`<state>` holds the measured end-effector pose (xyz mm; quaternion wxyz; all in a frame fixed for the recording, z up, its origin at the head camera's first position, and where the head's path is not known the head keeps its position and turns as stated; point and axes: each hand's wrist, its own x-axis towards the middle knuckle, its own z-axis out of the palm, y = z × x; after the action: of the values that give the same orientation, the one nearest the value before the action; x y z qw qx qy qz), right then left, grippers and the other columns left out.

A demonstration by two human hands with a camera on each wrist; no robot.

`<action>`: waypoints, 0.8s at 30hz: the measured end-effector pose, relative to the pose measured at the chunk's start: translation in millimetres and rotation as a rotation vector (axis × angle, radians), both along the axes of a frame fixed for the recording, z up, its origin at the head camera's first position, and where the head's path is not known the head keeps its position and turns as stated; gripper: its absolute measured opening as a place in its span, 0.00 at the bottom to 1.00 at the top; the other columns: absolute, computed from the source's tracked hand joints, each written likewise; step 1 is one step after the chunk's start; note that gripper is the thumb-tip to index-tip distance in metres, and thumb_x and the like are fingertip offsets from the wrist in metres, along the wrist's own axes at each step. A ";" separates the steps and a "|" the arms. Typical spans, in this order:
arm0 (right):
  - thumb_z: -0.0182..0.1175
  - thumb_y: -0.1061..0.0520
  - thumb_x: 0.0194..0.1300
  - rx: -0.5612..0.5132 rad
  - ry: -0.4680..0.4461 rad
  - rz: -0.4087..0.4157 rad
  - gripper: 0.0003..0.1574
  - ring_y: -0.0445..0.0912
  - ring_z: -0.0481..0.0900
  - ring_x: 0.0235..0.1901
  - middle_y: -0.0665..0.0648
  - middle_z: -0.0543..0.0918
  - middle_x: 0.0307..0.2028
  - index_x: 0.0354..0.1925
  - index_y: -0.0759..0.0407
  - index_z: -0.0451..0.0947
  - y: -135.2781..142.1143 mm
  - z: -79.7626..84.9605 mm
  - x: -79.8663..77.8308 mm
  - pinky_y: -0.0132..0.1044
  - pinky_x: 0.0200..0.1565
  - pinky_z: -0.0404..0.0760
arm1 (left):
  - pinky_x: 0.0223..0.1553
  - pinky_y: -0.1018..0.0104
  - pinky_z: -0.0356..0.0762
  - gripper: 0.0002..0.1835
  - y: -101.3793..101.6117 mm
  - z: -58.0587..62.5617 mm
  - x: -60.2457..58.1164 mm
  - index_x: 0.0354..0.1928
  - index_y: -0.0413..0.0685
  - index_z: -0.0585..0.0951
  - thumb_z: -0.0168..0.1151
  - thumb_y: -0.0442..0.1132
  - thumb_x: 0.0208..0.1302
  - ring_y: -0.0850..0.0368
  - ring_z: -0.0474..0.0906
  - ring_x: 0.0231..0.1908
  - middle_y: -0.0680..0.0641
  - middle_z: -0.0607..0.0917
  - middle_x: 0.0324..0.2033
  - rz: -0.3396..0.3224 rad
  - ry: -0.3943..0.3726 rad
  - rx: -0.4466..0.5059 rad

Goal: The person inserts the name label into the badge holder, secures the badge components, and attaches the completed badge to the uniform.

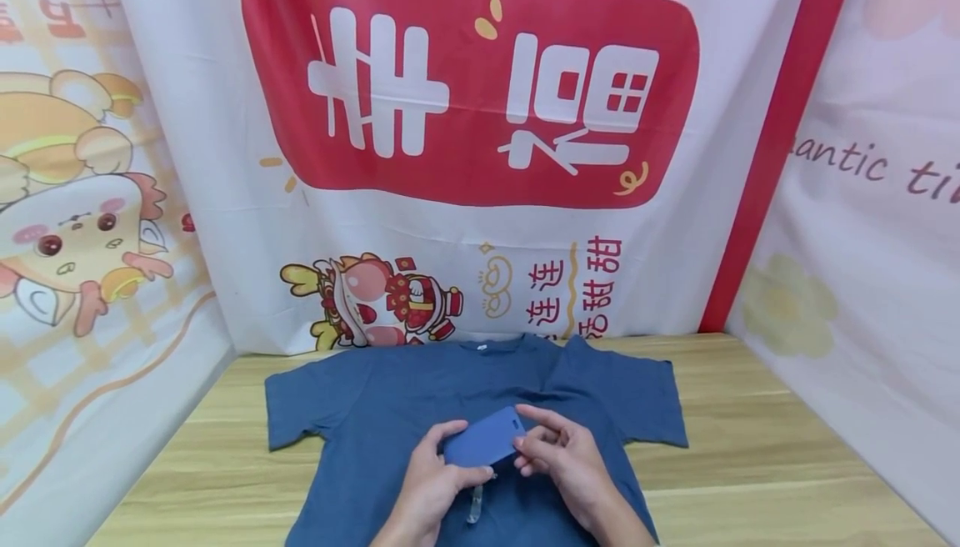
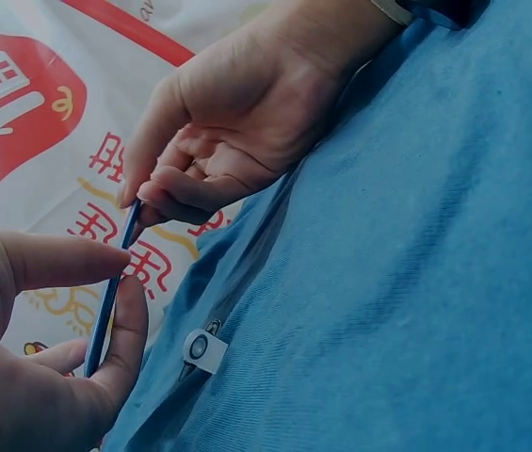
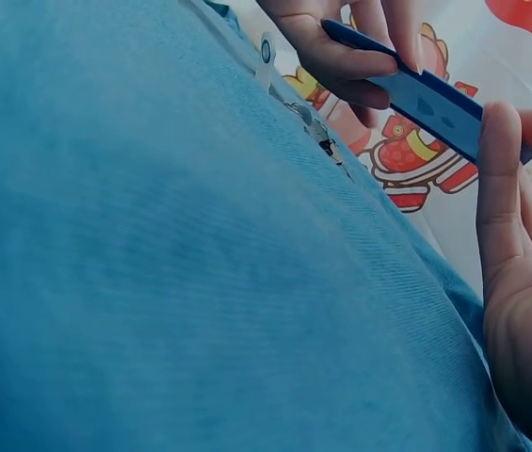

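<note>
A flat blue card holder [image 1: 482, 440] with a small slot at one end is held up over a dark blue T-shirt [image 1: 367, 464]. My left hand [image 1: 431, 480] grips its long edges between thumb and fingers. At the slotted end, my right hand [image 1: 566, 454] pinches the holder by thumb and fingers. The left wrist view shows the card holder [image 2: 113, 299] edge-on between both hands. Below it on the shirt lies a clear strap clip [image 1: 475, 504] with a round snap; in the right wrist view its strap [image 3: 266, 64] lies near a shiny metal part [image 3: 320, 134].
The T-shirt lies spread on a wood-grain table [image 1: 720, 480], collar toward the back. A white printed cloth [image 1: 202, 113] with a red panel hangs behind the table. More printed cloths stand at the left [image 1: 172, 363] and right [image 1: 847, 263] sides.
</note>
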<state>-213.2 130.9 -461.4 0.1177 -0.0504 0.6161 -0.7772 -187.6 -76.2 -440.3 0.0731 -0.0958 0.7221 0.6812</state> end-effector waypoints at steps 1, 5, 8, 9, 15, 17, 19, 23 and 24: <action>0.71 0.61 0.71 -0.009 -0.001 0.008 0.42 0.42 0.88 0.34 0.52 0.89 0.37 0.77 0.67 0.68 0.5 0.1 0.5 0.34 0.41 0.90 | 0.64 0.41 0.80 0.42 0.3 0.0 0.2 0.73 0.40 0.73 0.80 0.27 0.56 0.33 0.73 0.64 0.25 0.65 0.74 -0.007 0.005 0.003; 0.70 0.60 0.72 -0.039 -0.013 0.041 0.43 0.42 0.88 0.35 0.51 0.88 0.38 0.79 0.66 0.66 2.3 0.7 1.9 0.34 0.42 0.90 | 0.65 0.42 0.79 0.43 0.8 -0.2 0.9 0.73 0.40 0.73 0.81 0.27 0.55 0.33 0.73 0.65 0.24 0.65 0.74 -0.022 0.014 0.005; 0.69 0.60 0.72 -0.053 -0.022 0.056 0.44 0.42 0.88 0.36 0.50 0.88 0.39 0.80 0.65 0.64 3.1 1.2 2.8 0.33 0.42 0.90 | 0.65 0.42 0.79 0.43 1.1 -0.6 1.5 0.74 0.40 0.73 0.81 0.27 0.54 0.33 0.73 0.65 0.24 0.65 0.74 -0.029 0.021 0.003; 0.69 0.60 0.72 -0.057 -0.023 0.059 0.45 0.42 0.88 0.36 0.50 0.88 0.39 0.80 0.65 0.64 3.4 1.3 2.9 0.33 0.42 0.90 | 0.66 0.41 0.79 0.43 1.2 -0.7 1.6 0.74 0.39 0.73 0.81 0.27 0.54 0.33 0.73 0.65 0.24 0.65 0.74 -0.031 0.024 0.001; 0.69 0.60 0.73 -0.073 -0.026 0.076 0.45 0.41 0.87 0.36 0.50 0.88 0.39 0.81 0.64 0.63 3.8 2.3 1.9 0.32 0.42 0.89 | 0.68 0.38 0.77 0.43 1.2 1.3 0.3 0.74 0.40 0.74 0.82 0.29 0.55 0.32 0.71 0.66 0.24 0.66 0.75 -0.040 0.004 -0.011; 0.69 0.59 0.73 -0.072 -0.028 0.081 0.46 0.41 0.88 0.36 0.50 0.88 0.39 0.81 0.64 0.63 3.5 3.0 2.2 0.32 0.42 0.89 | 0.66 0.41 0.79 0.43 0.4 1.4 0.2 0.74 0.40 0.74 0.82 0.29 0.55 0.33 0.72 0.65 0.24 0.66 0.74 -0.045 0.000 -0.011; 0.70 0.59 0.73 -0.072 -0.031 0.087 0.46 0.41 0.88 0.36 0.50 0.88 0.39 0.81 0.64 0.63 3.1 3.7 2.6 0.32 0.42 0.89 | 0.62 0.45 0.82 0.43 -0.6 1.4 0.5 0.74 0.40 0.74 0.83 0.30 0.55 0.34 0.73 0.63 0.25 0.67 0.74 -0.054 0.000 -0.014; 0.70 0.59 0.72 -0.075 -0.027 0.108 0.46 0.41 0.88 0.36 0.49 0.88 0.40 0.81 0.65 0.62 2.2 5.8 3.9 0.32 0.42 0.89 | 0.53 0.54 0.85 0.44 -2.2 0.3 1.1 0.74 0.40 0.73 0.82 0.30 0.55 0.35 0.75 0.60 0.25 0.67 0.73 -0.074 0.011 0.003; 0.70 0.59 0.72 -0.076 -0.028 0.117 0.47 0.41 0.88 0.36 0.49 0.88 0.40 0.81 0.65 0.62 1.9 6.2 4.1 0.32 0.42 0.89 | 0.50 0.56 0.86 0.44 -2.7 0.1 1.1 0.74 0.41 0.73 0.82 0.30 0.55 0.36 0.76 0.59 0.25 0.67 0.73 -0.076 0.009 0.008</action>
<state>-209.1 132.8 -455.2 0.1694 -0.0798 0.5806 -0.7924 -186.4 -78.9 -440.2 0.0958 -0.0650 0.7229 0.6812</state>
